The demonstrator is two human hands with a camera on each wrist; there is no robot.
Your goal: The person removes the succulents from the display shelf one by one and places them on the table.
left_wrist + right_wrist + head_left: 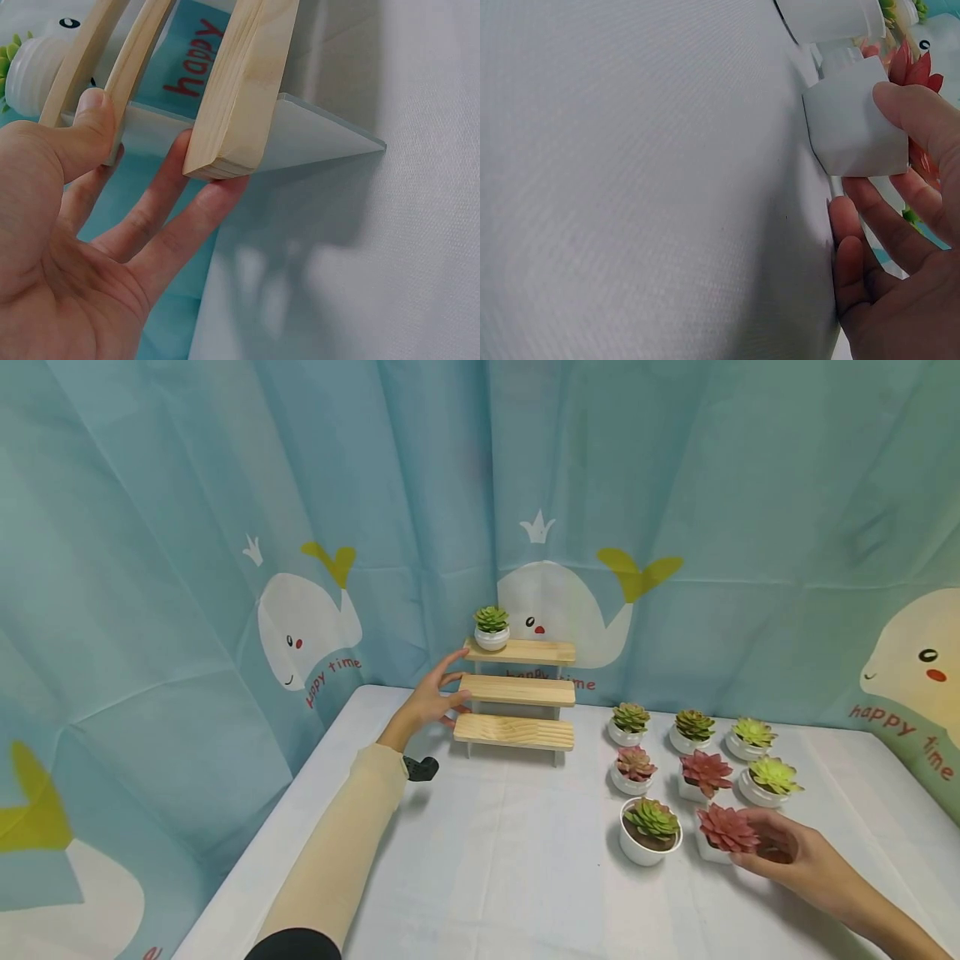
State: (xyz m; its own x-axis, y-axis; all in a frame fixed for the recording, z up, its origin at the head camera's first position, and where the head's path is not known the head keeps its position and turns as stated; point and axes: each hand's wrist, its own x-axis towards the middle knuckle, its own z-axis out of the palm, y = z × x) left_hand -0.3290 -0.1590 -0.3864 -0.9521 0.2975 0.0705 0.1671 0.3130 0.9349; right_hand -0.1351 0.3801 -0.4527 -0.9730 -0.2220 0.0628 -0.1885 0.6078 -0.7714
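A three-tier wooden display stand point(517, 692) with clear supports is at the back of the table. My left hand point(426, 700) holds its left end; in the left wrist view the thumb lies on the middle board point(139, 64) and two fingertips touch the lowest board point(247, 90). A green succulent in a round white pot point(492, 637) sits on the top board's left end. At the right, my right hand point(798, 860) grips a red succulent in an angular white pot point(851, 124), thumb on one side and fingers on the other. The pot is at the table surface.
Several potted succulents stand close together on the right, among them another red one point(705, 772), a pinkish one point(633, 768) and a green one in a larger round pot point(643, 852). A whale-print curtain point(420, 527) hangs behind the white table point(525, 877).
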